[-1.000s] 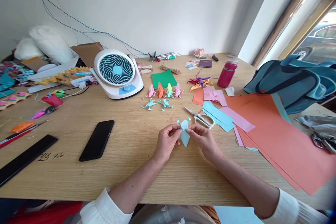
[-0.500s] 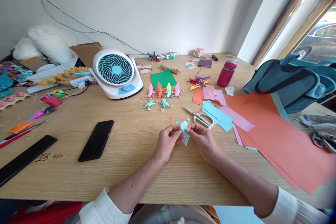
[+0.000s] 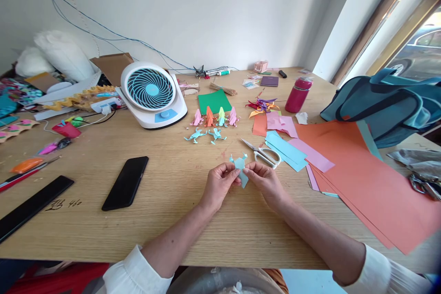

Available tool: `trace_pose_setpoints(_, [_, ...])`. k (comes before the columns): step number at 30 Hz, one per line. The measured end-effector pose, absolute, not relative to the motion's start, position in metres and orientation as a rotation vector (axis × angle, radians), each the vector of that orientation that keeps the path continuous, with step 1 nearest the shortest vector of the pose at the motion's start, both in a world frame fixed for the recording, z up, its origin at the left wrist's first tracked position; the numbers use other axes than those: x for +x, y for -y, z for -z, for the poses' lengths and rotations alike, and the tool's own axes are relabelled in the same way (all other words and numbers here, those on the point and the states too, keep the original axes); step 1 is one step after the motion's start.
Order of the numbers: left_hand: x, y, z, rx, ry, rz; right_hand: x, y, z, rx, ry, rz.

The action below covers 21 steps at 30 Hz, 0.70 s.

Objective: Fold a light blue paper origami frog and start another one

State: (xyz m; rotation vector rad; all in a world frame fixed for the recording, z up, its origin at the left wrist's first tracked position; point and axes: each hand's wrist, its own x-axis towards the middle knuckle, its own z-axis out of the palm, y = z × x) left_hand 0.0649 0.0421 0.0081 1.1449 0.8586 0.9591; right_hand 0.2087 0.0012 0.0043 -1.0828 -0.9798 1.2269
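A partly folded light blue paper figure [image 3: 240, 164] with small curled ends at its top is held between both hands above the table. My left hand [image 3: 220, 183] pinches its left edge between thumb and fingers. On the opposite edge, my right hand [image 3: 264, 179] has a similar pinch. White-handled scissors [image 3: 267, 156] lie just beyond my right hand, blades pointing up and left. Farther off sit two blue folded figures, one on the left [image 3: 195, 135] and one on the right [image 3: 217, 135], behind which several pink, orange and green ones [image 3: 210, 117] stand in a row.
Blue paper strips [image 3: 285, 150] and large orange sheets [image 3: 365, 174] cover the right side, near a blue bag [image 3: 375, 108] and a pink bottle [image 3: 298, 95]. A black phone [image 3: 126, 183] and a white fan [image 3: 151, 94] are on the left. Green paper [image 3: 214, 102] lies behind the figures.
The blue paper figure has tilted slightly, its top shifting a little left and showing more of its flat face. Both hands keep their pinch almost in place.
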Motion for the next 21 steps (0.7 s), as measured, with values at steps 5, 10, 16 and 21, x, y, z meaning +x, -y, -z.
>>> trace_pose_setpoints(5, [0.064,-0.042,-0.012,1.089,-0.890,-0.920,0.213,-0.003,-0.001,-1.056,0.978,-1.279])
trace_pose_setpoints(10, [0.062,-0.046,-0.013,1.102,-0.866,-0.916,0.214,-0.004,0.000,-1.075,0.958,-1.265])
trace_pose_setpoints(16, [0.057,-0.050,-0.012,1.115,-0.852,-0.807,0.212,-0.003,-0.002,-1.094,0.966,-1.226])
trace_pose_setpoints(21, [0.055,-0.052,-0.014,1.156,-0.831,-0.780,0.212,-0.003,-0.003,-1.071,0.970,-1.250])
